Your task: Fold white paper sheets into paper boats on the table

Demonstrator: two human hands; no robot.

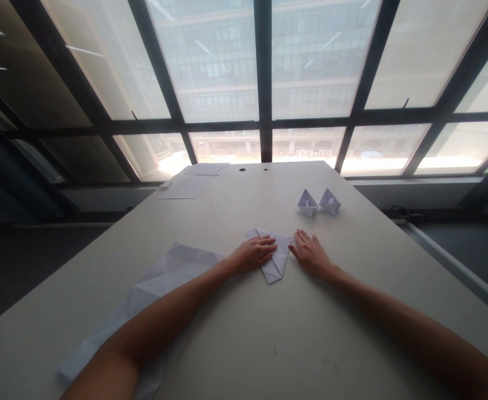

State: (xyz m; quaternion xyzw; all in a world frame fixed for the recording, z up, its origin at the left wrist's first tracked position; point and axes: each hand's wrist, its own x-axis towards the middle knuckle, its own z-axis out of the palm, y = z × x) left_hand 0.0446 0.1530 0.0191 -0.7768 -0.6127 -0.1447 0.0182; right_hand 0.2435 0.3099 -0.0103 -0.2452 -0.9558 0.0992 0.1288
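A folded sheet of white paper lies flat near the middle of the table, with crease lines and a pointed lower end. My left hand rests on it, fingers stretched out across its left and middle part, hiding some of the folds. Beside the paper's right corner, my right hand lies flat on the table with its fingers extended; its thumb is close to the paper's edge, and I cannot tell whether it touches.
Two folded paper boats stand at the back right. A large creased paper sheet spreads under my left forearm. Flat paper sheets lie at the far left of the white table. Windows rise behind it.
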